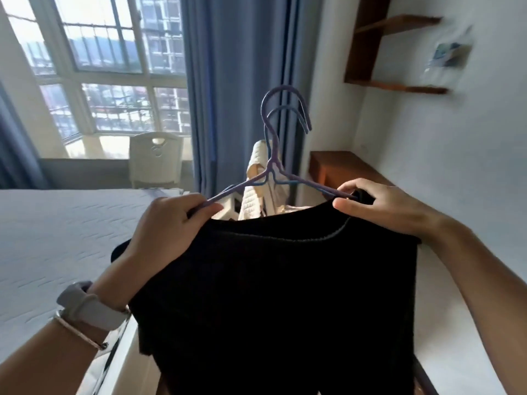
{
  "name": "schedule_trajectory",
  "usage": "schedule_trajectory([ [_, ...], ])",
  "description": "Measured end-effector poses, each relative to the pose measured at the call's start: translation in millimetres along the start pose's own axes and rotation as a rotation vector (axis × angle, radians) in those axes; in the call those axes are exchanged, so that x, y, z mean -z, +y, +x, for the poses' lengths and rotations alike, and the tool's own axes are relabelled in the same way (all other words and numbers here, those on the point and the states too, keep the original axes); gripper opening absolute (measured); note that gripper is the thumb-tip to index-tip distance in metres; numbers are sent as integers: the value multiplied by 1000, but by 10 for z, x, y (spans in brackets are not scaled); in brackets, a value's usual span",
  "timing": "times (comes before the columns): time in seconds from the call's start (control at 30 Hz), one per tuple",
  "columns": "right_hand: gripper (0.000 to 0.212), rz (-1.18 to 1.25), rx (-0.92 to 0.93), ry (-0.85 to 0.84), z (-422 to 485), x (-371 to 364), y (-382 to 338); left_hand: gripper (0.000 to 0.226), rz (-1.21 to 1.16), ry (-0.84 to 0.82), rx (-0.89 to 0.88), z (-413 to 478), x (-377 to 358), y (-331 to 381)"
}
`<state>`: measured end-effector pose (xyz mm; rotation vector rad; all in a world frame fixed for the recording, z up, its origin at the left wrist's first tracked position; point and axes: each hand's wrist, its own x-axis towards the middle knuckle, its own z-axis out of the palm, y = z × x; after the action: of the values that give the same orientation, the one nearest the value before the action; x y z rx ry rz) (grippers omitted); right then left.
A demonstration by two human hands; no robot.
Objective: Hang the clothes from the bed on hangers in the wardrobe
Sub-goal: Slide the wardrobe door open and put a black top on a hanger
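Top [279, 295]: black knit, round neckline up, spread in air just right of bed [57, 238], body hanging straight down. Hangers [273, 155]: two, thin, purple and blue, stacked, hooks up, above neckline. Right arm ends tucked into top's shoulder; left ends outside fabric.

Daylight poured in through the window [108, 67], whose upper left panes were washed out nearly white. Below the window, the bed [57, 238] caught soft, even light, its quilting marked by faint shadows. To the right of the window the wall [456, 166] lay in grey shade, and the shelf [396, 24] there was smeared by blur. The black garment [271, 295], lower right of the window, was too dark to show folds. The hangers [273, 155], the left hand [168, 223] and the right hand [382, 206] stayed fairly sharp. The window's frame bowed toward the edges.
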<state>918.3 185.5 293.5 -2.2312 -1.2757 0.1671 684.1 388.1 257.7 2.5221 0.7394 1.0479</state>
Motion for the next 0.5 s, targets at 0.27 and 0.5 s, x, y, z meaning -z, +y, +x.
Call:
schedule_trajectory([
  [0.27,68,56,302,-64,1738,-694,142,26,203,127,231,441,-131,-690],
  [0.5,39,161,621,-520,3190,-1019,9,23,347,266,466,717,-236,-1007],
])
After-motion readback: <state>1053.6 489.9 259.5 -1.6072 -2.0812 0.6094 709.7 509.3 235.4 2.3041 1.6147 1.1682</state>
